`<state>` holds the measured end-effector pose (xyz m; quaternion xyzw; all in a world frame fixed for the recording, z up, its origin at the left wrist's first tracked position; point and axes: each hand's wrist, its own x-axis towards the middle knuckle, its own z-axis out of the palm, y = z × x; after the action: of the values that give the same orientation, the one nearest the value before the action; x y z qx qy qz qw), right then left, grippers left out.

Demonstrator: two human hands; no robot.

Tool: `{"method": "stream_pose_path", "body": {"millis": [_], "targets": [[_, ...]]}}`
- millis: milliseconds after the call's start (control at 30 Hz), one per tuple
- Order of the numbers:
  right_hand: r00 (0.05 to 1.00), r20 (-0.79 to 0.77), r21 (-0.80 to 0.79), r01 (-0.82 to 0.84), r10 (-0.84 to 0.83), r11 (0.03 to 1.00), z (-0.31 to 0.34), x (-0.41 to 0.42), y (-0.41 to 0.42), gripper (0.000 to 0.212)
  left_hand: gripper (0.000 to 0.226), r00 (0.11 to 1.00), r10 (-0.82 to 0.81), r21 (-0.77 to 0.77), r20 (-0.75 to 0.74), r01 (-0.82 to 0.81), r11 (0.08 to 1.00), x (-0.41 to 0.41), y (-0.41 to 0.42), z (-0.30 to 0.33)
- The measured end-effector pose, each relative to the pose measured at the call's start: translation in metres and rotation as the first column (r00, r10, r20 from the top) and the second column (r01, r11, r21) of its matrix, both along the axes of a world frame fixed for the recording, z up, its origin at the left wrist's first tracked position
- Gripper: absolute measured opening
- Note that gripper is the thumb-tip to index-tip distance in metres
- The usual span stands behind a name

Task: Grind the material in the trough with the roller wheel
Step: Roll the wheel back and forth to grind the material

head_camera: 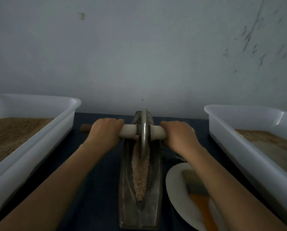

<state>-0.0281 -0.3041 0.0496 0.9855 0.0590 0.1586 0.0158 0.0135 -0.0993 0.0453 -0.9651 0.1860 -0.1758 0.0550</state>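
Centrally, trough (pixel 140 212) holds coarse tan material (pixel 140 177).

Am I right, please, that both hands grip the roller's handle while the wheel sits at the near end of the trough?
Not quite: in the head view the roller wheel sits at the far end of the trough, not the near end. The left hand and right hand do grip the handle.

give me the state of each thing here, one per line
roller wheel: upright in trough, far end
trough: holds coarse tan material
left hand: gripping axle handle
right hand: gripping axle handle
left tub: part filled
right tub: part filled
brush: lying on plate
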Motion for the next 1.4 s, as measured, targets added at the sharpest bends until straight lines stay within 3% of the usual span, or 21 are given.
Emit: {"method": "stream_pose_path", "body": {"millis": [100,233,333,400,467,567,667,800,933,1067,1200,1300,1400], "targets": [[0.993,0.120,-0.016,0.006,-0.005,1.000,-0.009,0.007,-0.001,0.011,0.023,0.991,-0.042,-0.044,0.131,0.048,0.998,0.003,-0.001,-0.005],[0.993,0.104,-0.053,-0.042,0.047,0.998,-0.007,0.003,-0.002,0.009,0.024,0.999,-0.026,-0.026,0.027,0.027,0.999,-0.001,0.002,-0.002],[0.988,-0.143,-0.064,-0.063,0.054,0.996,0.005,-0.007,0.000,0.013,0.031,0.977,-0.018,0.014,-0.211,0.022,1.000,-0.011,0.005,0.010],[0.939,-0.343,-0.097,-0.070,0.032,0.993,0.016,-0.017,0.003,0.020,0.036,0.932,-0.027,0.085,-0.361,0.062,0.994,-0.020,0.008,0.020],[0.879,-0.474,-0.072,-0.090,0.045,0.993,0.023,-0.026,0.005,0.013,0.038,0.870,-0.034,0.126,-0.493,0.110,0.986,-0.031,0.010,0.029],[0.764,-0.641,0.002,-0.093,0.073,0.996,0.031,-0.042,0.007,0.016,0.034,0.761,-0.042,0.117,-0.648,0.154,0.981,-0.043,0.016,0.039],[0.734,-0.663,0.118,-0.091,0.147,0.989,0.037,-0.047,0.004,0.005,0.027,0.712,-0.056,0.092,-0.700,0.168,0.981,-0.046,0.017,0.042],[0.792,-0.602,0.028,-0.103,0.099,0.994,0.032,-0.040,0.007,0.016,0.028,0.768,-0.048,0.093,-0.639,0.139,0.986,-0.037,0.013,0.035],[0.902,-0.423,0.002,-0.090,0.083,0.996,0.022,-0.028,0.006,0.016,0.039,0.905,-0.036,0.108,-0.424,0.090,0.990,-0.022,0.009,0.024],[0.991,-0.119,-0.038,-0.058,0.053,0.998,0.007,-0.013,0.002,0.008,0.034,0.978,-0.022,0.015,-0.207,0.025,1.000,-0.008,0.007,0.009],[0.982,0.184,-0.071,-0.032,0.044,0.997,-0.009,0.002,-0.001,0.011,0.025,1.000,-0.006,-0.050,0.026,0.007,0.999,-0.001,0.002,-0.004],[0.979,0.198,-0.067,-0.023,0.036,0.997,-0.012,0.003,-0.002,0.015,0.023,0.992,-0.027,-0.048,0.125,0.033,0.998,-0.002,0.002,-0.009],[0.997,0.066,-0.049,-0.026,0.029,0.998,-0.005,-0.004,-0.003,0.009,0.024,0.999,-0.038,-0.031,0.013,0.039,0.999,-0.007,0.003,-0.003]]}}
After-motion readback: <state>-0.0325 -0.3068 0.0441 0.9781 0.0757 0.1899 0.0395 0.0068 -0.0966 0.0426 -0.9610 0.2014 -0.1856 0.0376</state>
